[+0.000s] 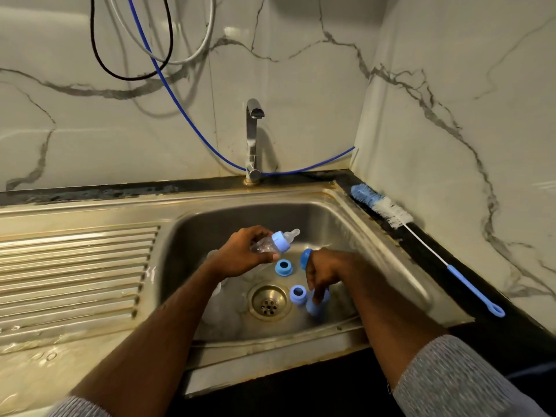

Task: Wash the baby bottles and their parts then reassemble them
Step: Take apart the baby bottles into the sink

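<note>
Tilted assembled bottle, loose blue collars

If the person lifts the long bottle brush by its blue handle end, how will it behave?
The bottle brush probably feels light: a thin wire stem with a slim handle. Held at the looped end, the long stem may sag or wobble, since the bristle head sits far away. It lies on the dark counter against the wall, so it seems unlikely to roll.

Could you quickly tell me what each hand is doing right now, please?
Left hand: grips an assembled baby bottle above the sink.
Right hand: fingers curled round a blue cap in the basin.
</note>
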